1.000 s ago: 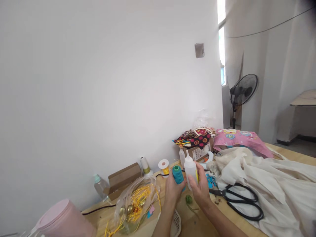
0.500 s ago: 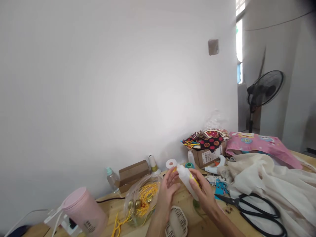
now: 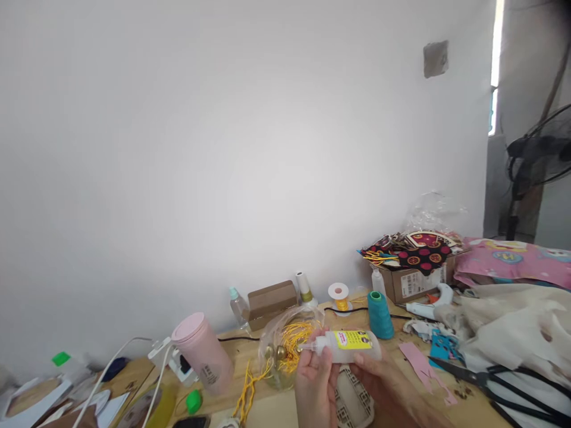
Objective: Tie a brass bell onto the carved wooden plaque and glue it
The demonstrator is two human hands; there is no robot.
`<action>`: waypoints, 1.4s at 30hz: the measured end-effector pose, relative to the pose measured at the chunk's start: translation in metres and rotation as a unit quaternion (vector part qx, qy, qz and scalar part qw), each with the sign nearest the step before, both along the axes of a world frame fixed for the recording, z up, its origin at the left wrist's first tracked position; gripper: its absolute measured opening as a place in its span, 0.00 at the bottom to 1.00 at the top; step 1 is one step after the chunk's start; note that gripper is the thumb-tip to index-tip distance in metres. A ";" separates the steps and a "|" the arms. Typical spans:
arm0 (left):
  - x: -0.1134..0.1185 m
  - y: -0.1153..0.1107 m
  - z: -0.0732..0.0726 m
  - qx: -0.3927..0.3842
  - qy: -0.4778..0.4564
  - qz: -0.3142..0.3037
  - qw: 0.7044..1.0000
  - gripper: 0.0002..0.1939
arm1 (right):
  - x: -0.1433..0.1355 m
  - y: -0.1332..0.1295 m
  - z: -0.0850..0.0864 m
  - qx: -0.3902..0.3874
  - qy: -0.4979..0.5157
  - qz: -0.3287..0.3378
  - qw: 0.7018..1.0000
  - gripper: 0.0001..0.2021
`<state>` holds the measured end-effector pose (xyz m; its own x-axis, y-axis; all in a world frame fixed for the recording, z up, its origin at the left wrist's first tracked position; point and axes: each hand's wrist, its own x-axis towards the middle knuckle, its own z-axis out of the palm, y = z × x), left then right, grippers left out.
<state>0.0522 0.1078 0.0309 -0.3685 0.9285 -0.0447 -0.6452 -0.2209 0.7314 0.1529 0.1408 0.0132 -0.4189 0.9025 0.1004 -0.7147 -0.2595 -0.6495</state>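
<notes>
We now hold the squeeze bottle [image 3: 363,352] nearly level over the table [image 3: 244,352], left hand [image 3: 312,383] closed at its nozzle end, right hand [image 3: 386,380] gripping its base, the teal thread cone [image 3: 380,320] set down, freeing both hands for it.

My only view looks from my head, forward and down, facing the pale wall [image 3: 267,148] that fills most of it, with the wooden table [image 3: 241,351] along the bottom, near enough that my left hand [image 3: 313,383] and right hand [image 3: 383,374] show low, just right of centre.
</notes>
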 end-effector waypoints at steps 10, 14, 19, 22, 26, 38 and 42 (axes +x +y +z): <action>-0.017 -0.007 0.008 0.015 0.260 0.147 0.954 0.12 | 0.000 0.010 -0.010 -0.157 0.089 0.005 0.983 0.10; -0.020 -0.005 0.008 0.057 0.275 0.152 0.948 0.10 | 0.000 0.011 -0.010 -0.170 0.084 0.027 0.981 0.11; -0.029 -0.005 0.005 -0.028 0.163 0.163 0.973 0.13 | -0.002 0.007 -0.009 -0.105 0.041 -0.011 0.994 0.11; -0.031 -0.006 0.008 -0.053 0.089 0.156 0.982 0.13 | 0.002 0.001 0.000 -0.009 -0.026 -0.068 0.997 0.17; -0.028 -0.008 0.013 -0.063 0.024 0.118 0.991 0.09 | 0.011 -0.004 0.012 0.066 -0.103 -0.097 0.988 0.25; -0.031 -0.008 0.017 -0.107 -0.113 0.017 0.988 0.12 | 0.011 -0.003 0.013 0.014 -0.018 -0.060 0.998 0.24; -0.029 -0.007 0.016 -0.067 0.018 0.070 0.995 0.06 | 0.010 -0.001 0.012 -0.004 -0.003 -0.067 0.998 0.21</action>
<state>0.0236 0.1012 0.0465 -0.4967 0.8550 -0.1495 -0.5886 -0.2052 0.7820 0.1632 0.1393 0.0252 -0.2953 0.9511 0.0911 -0.7400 -0.1674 -0.6514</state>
